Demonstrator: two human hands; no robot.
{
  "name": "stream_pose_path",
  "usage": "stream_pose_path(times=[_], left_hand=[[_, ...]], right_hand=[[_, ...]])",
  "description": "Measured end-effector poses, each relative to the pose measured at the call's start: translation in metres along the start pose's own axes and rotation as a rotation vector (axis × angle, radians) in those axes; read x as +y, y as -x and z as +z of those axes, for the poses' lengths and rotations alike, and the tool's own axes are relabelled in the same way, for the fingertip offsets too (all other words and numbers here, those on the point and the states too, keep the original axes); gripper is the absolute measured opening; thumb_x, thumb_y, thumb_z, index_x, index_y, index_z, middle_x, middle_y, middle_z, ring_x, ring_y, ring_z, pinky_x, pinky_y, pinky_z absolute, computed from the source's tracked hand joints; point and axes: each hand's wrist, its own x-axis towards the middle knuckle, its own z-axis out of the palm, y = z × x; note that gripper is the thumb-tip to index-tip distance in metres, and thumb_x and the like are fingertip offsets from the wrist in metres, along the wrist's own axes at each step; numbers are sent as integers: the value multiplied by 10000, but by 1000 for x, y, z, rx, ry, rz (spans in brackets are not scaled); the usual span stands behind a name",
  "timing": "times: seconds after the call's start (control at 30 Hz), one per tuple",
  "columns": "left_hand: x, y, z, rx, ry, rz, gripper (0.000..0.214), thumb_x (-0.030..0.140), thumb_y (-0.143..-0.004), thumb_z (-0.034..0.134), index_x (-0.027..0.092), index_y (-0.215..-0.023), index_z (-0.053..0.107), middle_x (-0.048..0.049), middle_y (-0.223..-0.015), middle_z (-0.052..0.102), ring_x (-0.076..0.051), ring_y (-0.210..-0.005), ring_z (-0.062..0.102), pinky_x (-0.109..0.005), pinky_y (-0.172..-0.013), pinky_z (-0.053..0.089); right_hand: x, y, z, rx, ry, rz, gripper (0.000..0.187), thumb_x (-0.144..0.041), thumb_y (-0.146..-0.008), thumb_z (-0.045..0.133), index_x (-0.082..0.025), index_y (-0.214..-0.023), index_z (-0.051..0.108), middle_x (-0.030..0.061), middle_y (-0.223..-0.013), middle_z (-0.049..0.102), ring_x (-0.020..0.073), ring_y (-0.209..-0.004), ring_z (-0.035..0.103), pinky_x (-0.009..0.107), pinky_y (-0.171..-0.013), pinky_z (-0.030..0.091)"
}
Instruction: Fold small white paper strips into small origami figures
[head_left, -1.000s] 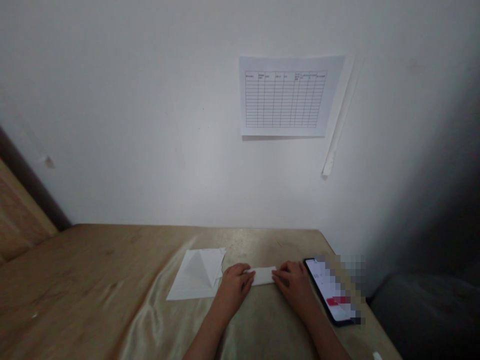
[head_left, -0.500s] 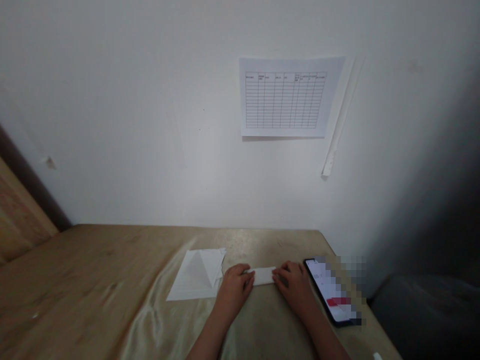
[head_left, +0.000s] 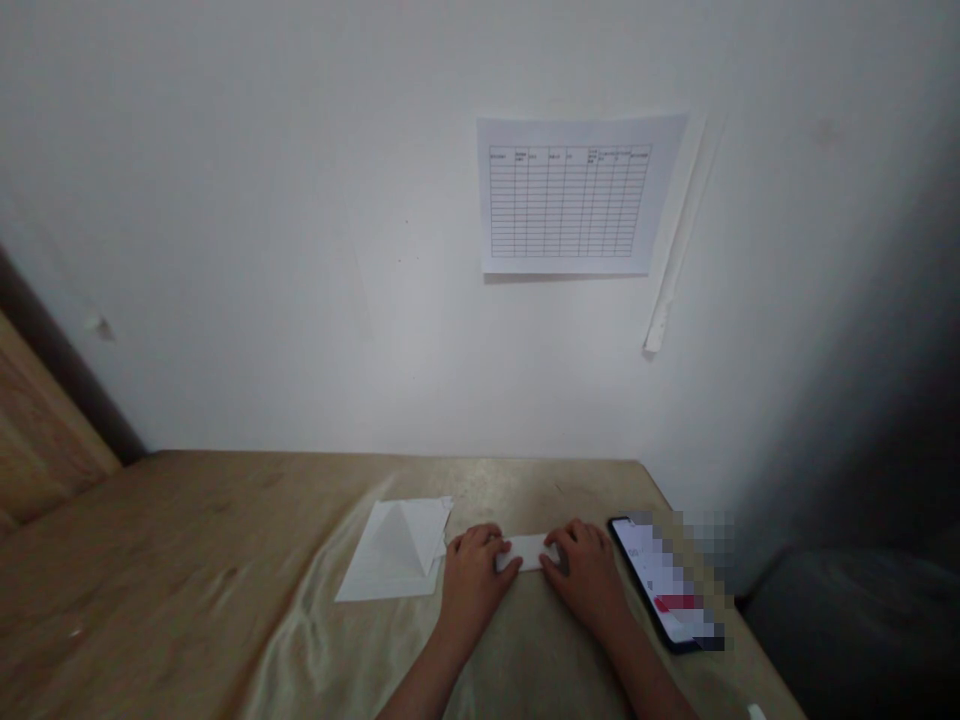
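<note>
A small folded strip of white paper [head_left: 530, 552] lies on the cloth-covered table between my two hands. My left hand [head_left: 477, 565] grips its left end, thumb at the near edge and fingers curled over the far side. At the right end, my right hand [head_left: 585, 562] holds it in much the same way, its thumb on the near corner. Both ends of the strip are partly hidden under the fingers. Just left of my left hand rests a stack of white paper sheets [head_left: 390, 565], the top one showing a triangular crease.
A phone [head_left: 660, 585] with its screen lit lies right of my right hand, near the table's right edge. The satiny tan cloth [head_left: 187, 580] has wrinkles on the left. A printed table sheet [head_left: 566, 200] hangs on the wall [head_left: 262, 250] behind.
My thumbs have shifted inward along the near edge of the folded paper, and my fingers have moved slightly. The paper strip, the stack and the phone stay in place.
</note>
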Motion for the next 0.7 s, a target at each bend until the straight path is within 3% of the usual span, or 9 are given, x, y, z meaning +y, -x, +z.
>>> stream_pose_path(times=[0.4,0.7], left_hand=[[2,0,1,-14,7,-23,276,497,-843,734,244,-950,756,-63,-1155,717,-301,-1155,617,-483,-987,407],[3,-2,-4,-73,21,-70,236,347,-776,780,244,-980,723,-51,-1232,689,-313,-1218,571,-506,-1055,367]], right_hand=[[-8,0,2,-6,31,28,301,-513,-781,752,-293,-971,677,66,-1008,638,294,-1016,574,441,-978,397],[-6,0,-4,-87,-41,65,224,-383,-819,719,-305,-1027,690,55,-1048,614,279,-1054,560,426,-1016,381]])
